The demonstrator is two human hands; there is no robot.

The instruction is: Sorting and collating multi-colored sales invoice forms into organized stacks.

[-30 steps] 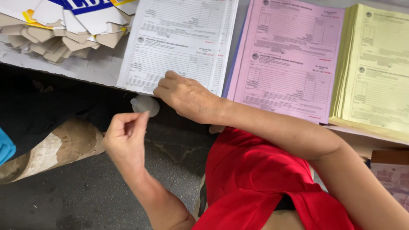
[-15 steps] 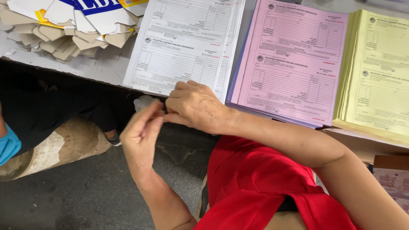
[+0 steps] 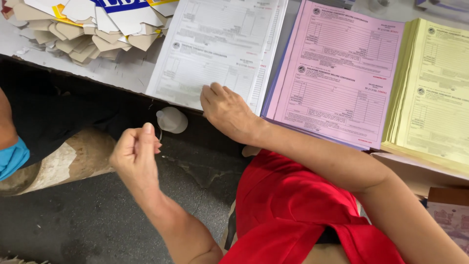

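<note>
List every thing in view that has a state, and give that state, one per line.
white form stack: flat on the table, near edge pressed under the right hand
right hand: palm down, fingers spread on the white forms
left hand: raised below the table edge, fingers curled, thumb up
pink form stack: flat, untouched
yellow form stack: flat, thick, untouched
cardboard cutouts: piled loosely

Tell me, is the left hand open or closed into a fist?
Closed: the left hand is loosely curled, with thumb pressed against the fingers.
</note>
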